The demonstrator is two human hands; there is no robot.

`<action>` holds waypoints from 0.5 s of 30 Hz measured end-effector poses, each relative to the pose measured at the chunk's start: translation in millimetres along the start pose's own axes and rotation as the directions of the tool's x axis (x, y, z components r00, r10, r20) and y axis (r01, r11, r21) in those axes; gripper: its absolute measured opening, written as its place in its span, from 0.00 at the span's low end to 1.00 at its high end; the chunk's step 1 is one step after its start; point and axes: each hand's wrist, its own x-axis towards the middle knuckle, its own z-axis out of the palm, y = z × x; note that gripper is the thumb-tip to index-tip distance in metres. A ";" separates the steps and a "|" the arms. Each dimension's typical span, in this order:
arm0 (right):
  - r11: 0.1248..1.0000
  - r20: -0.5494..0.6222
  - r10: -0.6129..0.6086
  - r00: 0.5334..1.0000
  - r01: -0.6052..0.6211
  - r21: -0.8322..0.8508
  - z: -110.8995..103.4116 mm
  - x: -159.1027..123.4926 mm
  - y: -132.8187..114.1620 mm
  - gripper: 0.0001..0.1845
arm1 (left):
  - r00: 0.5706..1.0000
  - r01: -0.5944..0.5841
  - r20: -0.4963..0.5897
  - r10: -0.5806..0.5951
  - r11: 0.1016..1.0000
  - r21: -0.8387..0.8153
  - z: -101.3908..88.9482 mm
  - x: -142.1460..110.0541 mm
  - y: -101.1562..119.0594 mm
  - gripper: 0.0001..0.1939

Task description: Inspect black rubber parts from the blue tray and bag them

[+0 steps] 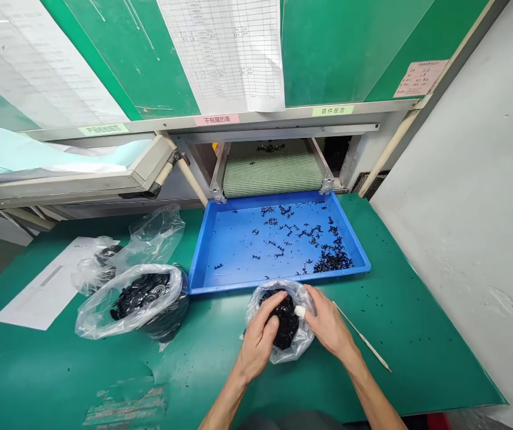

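A clear plastic bag (301, 346) of small black parts (286, 325) stands open on the green table in front of me. My left hand (258, 339) reaches over the bag's left rim, its fingers stretched above the black parts and its thumb apart from them; I see nothing held in it. On the right side, my right hand (330, 325) has the bag's rim between thumb and fingers. A white cover wraps the tip of that thumb. Just behind the bag lies a blue tray (238, 239), with loose black pieces (334, 257) heaped toward its near right corner.
A larger plastic bag (88, 316) of black ring-like parts (146, 292) stands left, near a paper sheet (43, 292) and a smaller bag (92, 275). A thin stick (366, 341) lies right. Behind the tray, a green conveyor belt (272, 170) ends. A white wall (475, 227) bounds the right.
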 end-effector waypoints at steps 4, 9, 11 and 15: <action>0.999 0.024 -0.003 1.000 0.002 0.047 1.3 -3.5 -1.0 0.24 | 0.923 0.069 -0.385 -0.007 0.987 0.147 -23.2 -5.0 -15.0 0.18; 0.989 0.106 -0.034 0.994 0.018 0.149 10.7 -15.2 -16.0 0.22 | 0.897 0.398 -0.267 -0.351 0.906 0.147 -50.9 -17.5 -29.7 0.18; 0.981 0.165 -0.054 0.985 0.021 0.195 8.7 -19.5 -26.4 0.21 | 0.876 0.402 -0.332 -0.350 0.910 0.103 -57.0 -24.3 -22.6 0.19; 0.911 0.323 -0.051 0.945 -0.088 0.403 -0.4 -15.4 -28.3 0.18 | 0.846 0.404 -0.384 -0.371 0.915 0.005 -74.7 -36.7 -3.8 0.21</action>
